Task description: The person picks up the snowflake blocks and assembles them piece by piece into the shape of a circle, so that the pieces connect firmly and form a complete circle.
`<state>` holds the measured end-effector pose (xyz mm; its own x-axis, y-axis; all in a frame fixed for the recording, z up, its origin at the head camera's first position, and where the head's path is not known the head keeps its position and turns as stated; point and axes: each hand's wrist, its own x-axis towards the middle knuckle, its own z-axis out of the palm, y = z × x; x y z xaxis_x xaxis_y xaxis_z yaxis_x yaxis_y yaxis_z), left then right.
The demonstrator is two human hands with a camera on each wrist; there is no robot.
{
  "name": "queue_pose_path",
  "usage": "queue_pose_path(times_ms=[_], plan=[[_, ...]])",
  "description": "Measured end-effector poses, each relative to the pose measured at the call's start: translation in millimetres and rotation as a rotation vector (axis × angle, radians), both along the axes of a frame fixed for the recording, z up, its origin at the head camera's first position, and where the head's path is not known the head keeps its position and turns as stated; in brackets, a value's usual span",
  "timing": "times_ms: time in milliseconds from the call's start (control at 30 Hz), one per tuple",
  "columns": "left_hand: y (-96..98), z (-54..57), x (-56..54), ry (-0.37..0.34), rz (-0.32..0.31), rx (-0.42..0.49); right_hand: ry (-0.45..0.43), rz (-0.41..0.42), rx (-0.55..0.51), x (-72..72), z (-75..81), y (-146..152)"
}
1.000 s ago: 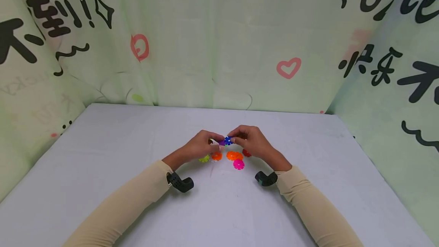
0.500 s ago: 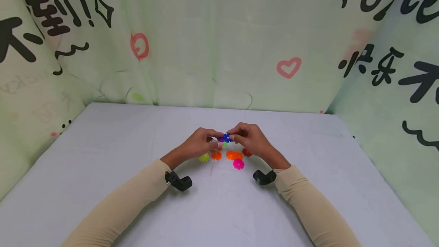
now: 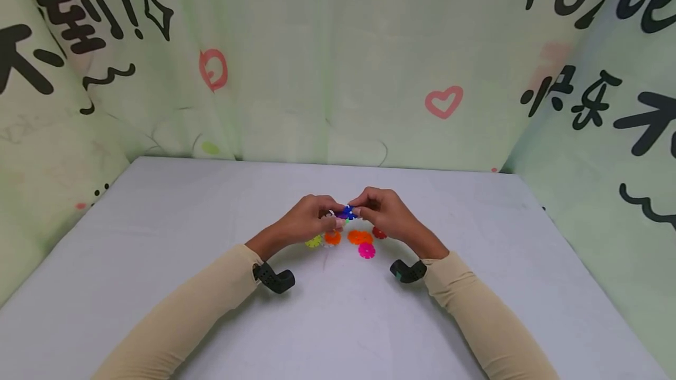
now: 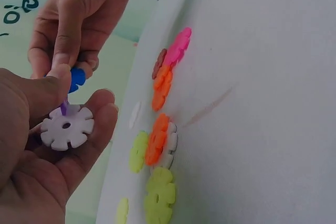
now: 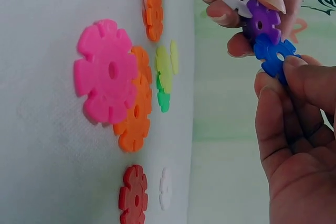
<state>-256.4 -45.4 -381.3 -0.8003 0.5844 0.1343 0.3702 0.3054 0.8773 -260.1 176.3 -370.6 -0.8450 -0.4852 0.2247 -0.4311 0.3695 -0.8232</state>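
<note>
Over the table my left hand pinches a purple interlocking disc between thumb and fingers. A white interlocking disc joins it and lies against the left fingers. From the right, my right hand pinches a blue interlocking disc by its edge. The blue disc's rim meets the purple one's; whether their slots are fully engaged I cannot tell. All three discs are flat plastic, notched around the rim, with a hole in the middle. In the head view fingers partly hide them.
On the white tabletop below the hands lie loose discs: a pink disc, orange discs, a red disc, yellow-green discs, a green one and white ones. A printed curtain stands behind.
Both hands have risen slightly and shifted a little left with the joined discs during the first half second. Since then they hold nearly the same place. The loose discs stay put.
</note>
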Motion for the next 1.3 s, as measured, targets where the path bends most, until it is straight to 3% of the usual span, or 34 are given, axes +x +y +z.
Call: queue_pose_path(times_ms=[233,500,700,867,1100,1300], plan=[[5.4,1.0,0.7,-0.025,0.061,0.028,0.048,-0.066,-0.027,-1.1,-3.0,1],[7.8,-6.9,-3.0,-0.155,0.113,0.035,0.004,-0.146,-0.004,-1.2,-7.4,3],[10.5,-5.0,-3.2,-0.155,0.118,-0.018,-0.003,-0.151,0.001,-1.8,-8.3,4],[12.9,-6.0,-2.7,-0.167,0.146,0.017,0.001,-0.146,0.014,-1.1,-6.0,1],[11.0,-5.2,-2.4,-0.188,0.199,0.007,-0.039,-0.165,0.085,-0.5,-4.4,2],[11.5,-3.2,-5.2,-0.284,0.288,0.051,-0.088,-0.138,0.219,-0.5,-4.1,6]])
